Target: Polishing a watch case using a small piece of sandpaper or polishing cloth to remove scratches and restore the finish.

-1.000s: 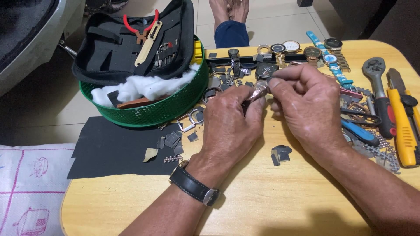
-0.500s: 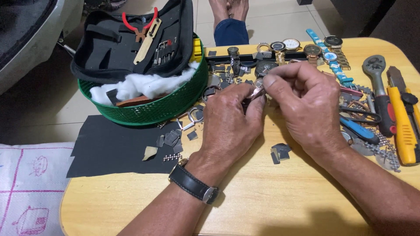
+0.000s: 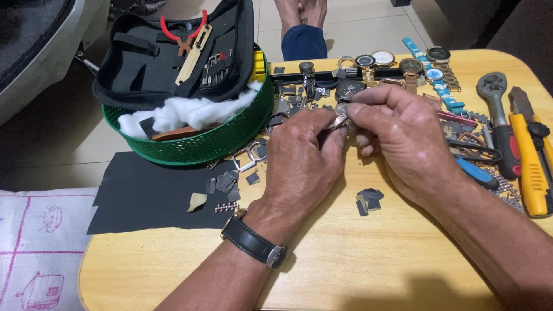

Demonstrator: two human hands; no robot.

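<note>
Both hands meet over the middle of the yellow wooden bench (image 3: pixel 345 270), and it is close, fiddly work. The left hand (image 3: pixel 299 167), black strapped wristwatch (image 3: pixel 253 245) on its wrist, has its fingers closed in a pinch on a small metallic watch part (image 3: pixel 341 118). The right hand (image 3: pixel 403 144) comes in from the other side, thumb and forefinger also closed on that same piece. So the part sits raised just above the bench, between the 2 sets of fingertips, in front of the row of watches (image 3: pixel 380 60).

Doing this well, I'd say, means keeping both wrists low and braced, letting 1 hand only steady the piece while the other does the turning or pressing, and working right over the bench so a dropped bit lands among the loose parts, not on the floor.

Containers now, biggest first. The round green basket (image 3: pixel 230 138) at upper left holds a wad of white cotton (image 3: pixel 190 112) and a brownish flat piece, and the open black tool case (image 3: pixel 167 57) rests across its top. That case carries red-handled pliers (image 3: pixel 184 29), a cream-handled tool and a few small metal drivers in loops.

On the black sheet (image 3: pixel 144 196) lie small grey cut scraps (image 3: pixel 224 183). At far right sit a ratchet (image 3: pixel 498 115) and a yellow utility knife (image 3: pixel 530 161).
</note>
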